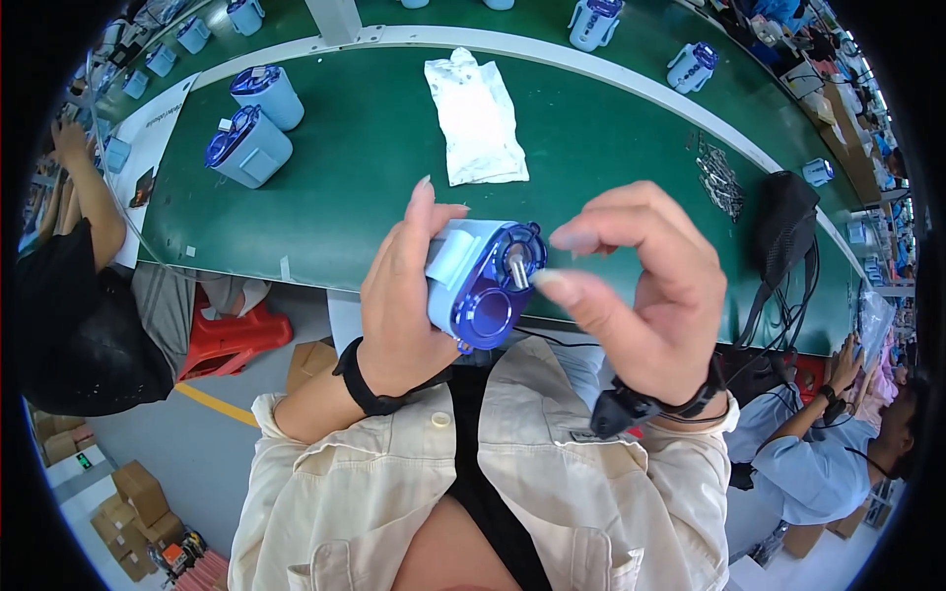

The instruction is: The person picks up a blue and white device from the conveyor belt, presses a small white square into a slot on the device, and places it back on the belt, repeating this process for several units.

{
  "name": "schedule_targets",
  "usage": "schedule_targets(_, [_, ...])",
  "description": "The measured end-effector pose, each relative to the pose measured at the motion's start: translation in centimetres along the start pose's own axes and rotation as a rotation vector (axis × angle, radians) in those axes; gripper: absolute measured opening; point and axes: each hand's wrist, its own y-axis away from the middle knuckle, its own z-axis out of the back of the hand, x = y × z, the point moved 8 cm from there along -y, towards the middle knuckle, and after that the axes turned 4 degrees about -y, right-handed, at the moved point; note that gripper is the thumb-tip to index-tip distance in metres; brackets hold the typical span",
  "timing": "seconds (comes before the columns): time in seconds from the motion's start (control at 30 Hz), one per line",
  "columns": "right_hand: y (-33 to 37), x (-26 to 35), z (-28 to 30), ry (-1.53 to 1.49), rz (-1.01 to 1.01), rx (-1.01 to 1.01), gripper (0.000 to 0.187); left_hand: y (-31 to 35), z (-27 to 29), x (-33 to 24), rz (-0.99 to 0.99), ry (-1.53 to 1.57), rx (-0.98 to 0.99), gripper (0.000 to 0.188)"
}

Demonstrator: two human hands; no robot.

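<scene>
My left hand (399, 291) is wrapped round a light-blue container (448, 266) above the table's near edge. Its dark-blue see-through lid is turned toward my right hand, with a round cap and a ring-shaped opening. A small silver metal part (518, 269) stands in that opening. Close beside it is my right hand (650, 291), thumb and forefinger apart, with nothing visible between them. Its other fingers are curled. Two similar blue containers (251, 148) with dark lids stand on the table at the left.
A white plastic bag (480, 128) lies mid-table. Small metal parts (721, 182) are heaped at the right, near a black bag (785, 222) with cords. More containers (595, 25) stand beyond the white rail. Co-workers sit on both sides; a red stool (236, 335) is at left.
</scene>
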Motion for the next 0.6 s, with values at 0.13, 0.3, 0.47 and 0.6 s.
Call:
schedule_targets(0.13, [0.7,0.0,-0.7,0.024,0.009,-0.057,0.017,-0.1,-0.3,-0.9,-0.089,-0.089,0.007,0.101])
schedule_targets(0.3, [1.5,-2.7,-0.6,-0.237,-0.160,-0.190,0.010,-0.1,-0.6,-0.6,-0.029,-0.008,0.007,0.102])
schedule_targets(0.47, [1.6,-2.7,-0.7,-0.297,-0.175,-0.102,0.010,-0.3,-0.7,-1.0,-0.035,0.013,0.022,0.101])
schedule_targets(0.6, [1.8,-1.4,-0.8,-0.068,-0.010,-0.115,0.011,-0.3,-0.7,-1.0,-0.050,-0.017,0.015,0.101])
